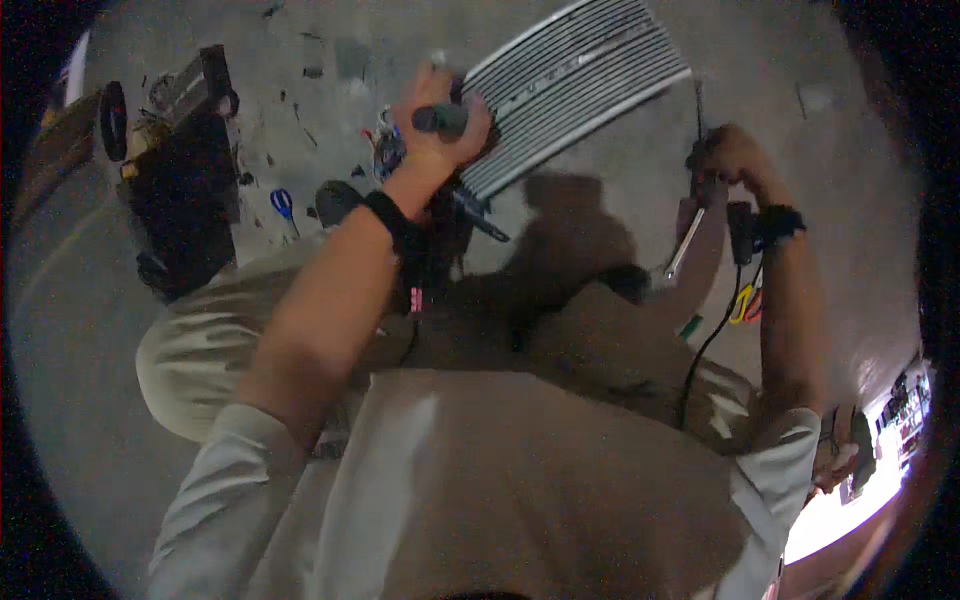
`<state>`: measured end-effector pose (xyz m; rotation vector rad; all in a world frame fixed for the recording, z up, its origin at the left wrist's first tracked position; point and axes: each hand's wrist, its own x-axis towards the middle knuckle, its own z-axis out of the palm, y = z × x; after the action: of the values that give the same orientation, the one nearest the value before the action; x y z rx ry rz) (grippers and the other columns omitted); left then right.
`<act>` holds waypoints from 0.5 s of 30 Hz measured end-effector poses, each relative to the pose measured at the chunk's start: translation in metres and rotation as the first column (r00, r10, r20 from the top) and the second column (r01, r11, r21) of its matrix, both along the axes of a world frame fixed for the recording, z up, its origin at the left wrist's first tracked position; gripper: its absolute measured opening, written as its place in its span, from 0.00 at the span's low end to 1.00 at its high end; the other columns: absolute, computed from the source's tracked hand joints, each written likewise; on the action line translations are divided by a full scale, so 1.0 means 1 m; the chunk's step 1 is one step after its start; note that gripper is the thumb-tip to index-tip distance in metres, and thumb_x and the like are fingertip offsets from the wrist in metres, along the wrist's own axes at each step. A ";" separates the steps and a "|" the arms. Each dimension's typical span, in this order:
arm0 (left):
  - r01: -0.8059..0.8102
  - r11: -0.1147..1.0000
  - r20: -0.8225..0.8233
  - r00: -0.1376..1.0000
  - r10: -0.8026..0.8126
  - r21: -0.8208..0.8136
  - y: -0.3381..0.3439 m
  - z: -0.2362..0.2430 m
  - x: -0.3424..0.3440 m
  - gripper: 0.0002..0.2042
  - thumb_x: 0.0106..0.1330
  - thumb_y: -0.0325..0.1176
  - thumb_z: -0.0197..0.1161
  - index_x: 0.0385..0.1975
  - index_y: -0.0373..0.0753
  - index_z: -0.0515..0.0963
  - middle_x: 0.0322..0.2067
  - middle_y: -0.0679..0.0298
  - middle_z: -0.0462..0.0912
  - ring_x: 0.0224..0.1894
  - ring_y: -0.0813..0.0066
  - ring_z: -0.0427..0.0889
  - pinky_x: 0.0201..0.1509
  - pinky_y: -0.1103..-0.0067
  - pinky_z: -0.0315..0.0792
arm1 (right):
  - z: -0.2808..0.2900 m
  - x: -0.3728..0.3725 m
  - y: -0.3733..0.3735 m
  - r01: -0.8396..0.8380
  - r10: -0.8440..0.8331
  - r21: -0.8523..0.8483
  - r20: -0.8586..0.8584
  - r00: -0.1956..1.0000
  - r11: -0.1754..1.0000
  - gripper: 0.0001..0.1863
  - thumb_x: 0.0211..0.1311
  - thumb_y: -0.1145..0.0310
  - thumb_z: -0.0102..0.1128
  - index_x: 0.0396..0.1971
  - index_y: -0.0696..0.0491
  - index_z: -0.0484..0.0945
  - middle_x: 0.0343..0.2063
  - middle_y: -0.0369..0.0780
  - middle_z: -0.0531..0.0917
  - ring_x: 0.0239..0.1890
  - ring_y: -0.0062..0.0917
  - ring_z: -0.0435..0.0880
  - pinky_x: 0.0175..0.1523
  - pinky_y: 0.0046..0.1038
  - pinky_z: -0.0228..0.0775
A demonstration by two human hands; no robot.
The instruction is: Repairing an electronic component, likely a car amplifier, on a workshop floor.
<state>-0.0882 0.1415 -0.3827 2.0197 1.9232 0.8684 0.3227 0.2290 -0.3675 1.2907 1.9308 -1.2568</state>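
Note:
My left hand [455,145] is closed around a dark green, rounded handle [440,121] at the left end of a ribbed silver metal panel [580,85]. Blurred wires [387,150] bunch beside that hand, and a dark bar-shaped part [482,215] sticks out below it. Over on the right, my right hand [738,158] has its fingers curled round a dark tool [703,152] with a thin shaft pointing away from me. What kind of tool it is does not show. Just below lies a shiny metal rod-like tool [685,245].
A black cord [712,335] runs down past my right forearm. Yellow-handled [740,303] and blue-handled scissors [283,205] lie on the grey floor. Dark open cases or panels [185,195] stand at left, with small scraps scattered nearby. My legs flank the work area.

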 end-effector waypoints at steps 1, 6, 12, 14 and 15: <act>0.012 1.000 -0.012 1.000 -0.012 0.014 0.000 -0.004 -0.002 0.14 0.48 0.42 0.65 0.27 0.38 0.79 0.28 0.54 0.74 0.30 0.49 0.78 0.31 0.62 0.72 | 0.004 0.004 -0.004 -0.025 0.025 0.005 -0.085 0.996 1.000 0.17 0.43 0.55 0.70 0.24 0.56 0.86 0.25 0.45 0.86 0.25 0.33 0.86 0.33 0.34 0.77; 0.018 0.999 0.001 1.000 -0.018 -0.031 0.002 0.009 0.005 0.15 0.50 0.42 0.65 0.31 0.37 0.79 0.29 0.54 0.76 0.31 0.48 0.78 0.33 0.61 0.73 | 0.031 0.007 -0.005 0.017 -0.022 0.153 0.028 0.999 0.988 0.11 0.45 0.58 0.68 0.22 0.51 0.87 0.22 0.41 0.85 0.23 0.29 0.84 0.31 0.30 0.76; 0.036 0.999 -0.004 0.999 -0.036 -0.027 0.001 0.018 0.002 0.16 0.52 0.39 0.61 0.36 0.35 0.80 0.35 0.48 0.77 0.37 0.44 0.79 0.40 0.59 0.74 | -0.045 0.055 -0.013 0.101 -0.136 0.137 0.281 0.950 0.985 0.17 0.38 0.53 0.74 0.21 0.53 0.86 0.29 0.45 0.87 0.35 0.35 0.87 0.40 0.34 0.79; 0.009 0.999 -0.064 0.998 -0.011 -0.033 -0.005 0.013 -0.005 0.16 0.54 0.39 0.60 0.38 0.34 0.79 0.36 0.48 0.77 0.37 0.44 0.79 0.40 0.59 0.74 | -0.035 0.051 -0.008 0.103 -0.148 0.155 0.311 0.939 0.982 0.18 0.39 0.53 0.74 0.22 0.54 0.86 0.30 0.45 0.88 0.35 0.35 0.87 0.42 0.34 0.79; -0.024 0.995 -0.049 0.999 0.019 -0.099 -0.008 0.026 0.004 0.17 0.55 0.40 0.60 0.37 0.33 0.79 0.34 0.49 0.77 0.36 0.45 0.78 0.39 0.59 0.73 | -0.030 0.046 -0.017 0.111 -0.156 0.151 0.327 0.932 0.982 0.19 0.40 0.52 0.74 0.22 0.54 0.86 0.31 0.45 0.88 0.36 0.36 0.87 0.43 0.34 0.79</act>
<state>-0.0845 0.1339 -0.3564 1.9833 1.9759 0.7195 0.3689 0.2122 -0.3973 1.6113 1.7233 -0.9063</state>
